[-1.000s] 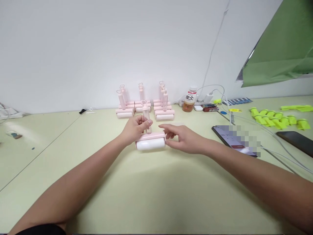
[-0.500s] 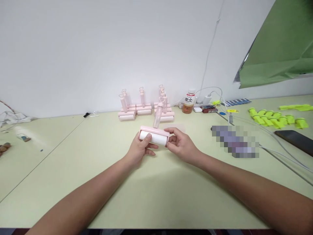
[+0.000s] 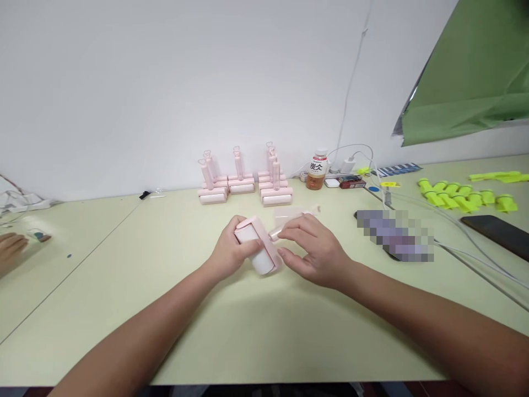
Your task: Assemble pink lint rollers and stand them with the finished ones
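Pink-framed white lint roller: off the table now, tipped sideways, handle lying over.
Left hand: my fingers wrap its drum.
Right hand: fingertips pinch the handle.

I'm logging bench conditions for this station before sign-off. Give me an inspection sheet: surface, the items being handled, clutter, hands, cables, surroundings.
Surface: pale green table, bare in front of the person.
Job's things: pink lint roller with a white roll, tipped on its side and held just above the table; its handle points toward the right hand.
Clutter: finished pink rollers standing by the wall, a drink bottle, yellow-green plastic parts, a dark phone.
Hands: left hand wraps the roll; right hand pinches the handle end.
Cables: white cables run across the right side and up the wall.
Surroundings: white wall, green sheet, another person's hand at far left.
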Demonstrator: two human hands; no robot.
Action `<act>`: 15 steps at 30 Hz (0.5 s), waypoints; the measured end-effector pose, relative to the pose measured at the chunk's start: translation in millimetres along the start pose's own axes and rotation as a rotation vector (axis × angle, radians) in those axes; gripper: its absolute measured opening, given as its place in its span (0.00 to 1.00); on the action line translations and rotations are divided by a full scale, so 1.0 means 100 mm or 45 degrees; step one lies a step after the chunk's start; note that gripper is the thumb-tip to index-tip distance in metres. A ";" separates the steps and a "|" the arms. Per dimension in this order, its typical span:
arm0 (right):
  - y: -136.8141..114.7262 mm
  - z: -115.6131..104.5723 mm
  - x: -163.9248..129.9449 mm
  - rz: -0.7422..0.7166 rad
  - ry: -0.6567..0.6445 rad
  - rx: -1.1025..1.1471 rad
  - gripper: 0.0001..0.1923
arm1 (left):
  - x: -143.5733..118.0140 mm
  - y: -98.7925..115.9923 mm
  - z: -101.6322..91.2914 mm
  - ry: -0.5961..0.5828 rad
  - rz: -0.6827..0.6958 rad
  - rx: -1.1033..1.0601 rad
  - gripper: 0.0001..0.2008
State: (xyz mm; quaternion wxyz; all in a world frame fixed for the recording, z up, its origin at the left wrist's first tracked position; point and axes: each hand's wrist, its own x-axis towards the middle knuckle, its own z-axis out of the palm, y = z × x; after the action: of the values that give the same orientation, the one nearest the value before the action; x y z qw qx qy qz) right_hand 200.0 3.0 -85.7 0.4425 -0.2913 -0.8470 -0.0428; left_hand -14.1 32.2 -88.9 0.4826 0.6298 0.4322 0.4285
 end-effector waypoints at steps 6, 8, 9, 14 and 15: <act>-0.20 -0.21 0.21 0.213 -0.303 0.215 0.20 | -0.18 0.24 0.06 -0.431 0.106 0.145 0.24; -0.20 -0.26 0.30 0.270 -0.448 0.269 0.16 | -0.19 0.25 0.11 -0.413 0.196 0.254 0.22; -0.19 -0.28 0.34 0.269 -0.497 0.261 0.14 | -0.19 0.23 0.13 -0.381 0.249 0.312 0.21; -0.22 -0.39 0.51 0.177 -0.668 0.161 0.09 | -0.16 0.14 0.13 -0.315 0.499 0.425 0.19; -0.24 -0.41 0.53 0.177 -0.700 0.147 0.09 | -0.16 0.12 0.12 -0.320 0.535 0.439 0.19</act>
State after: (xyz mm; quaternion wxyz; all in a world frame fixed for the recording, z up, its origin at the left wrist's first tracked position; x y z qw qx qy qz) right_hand 193.8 -5.9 -15.1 0.2140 -0.3236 -0.9143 0.1165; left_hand -5.1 11.8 -81.5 0.3189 0.8262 0.2958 0.3580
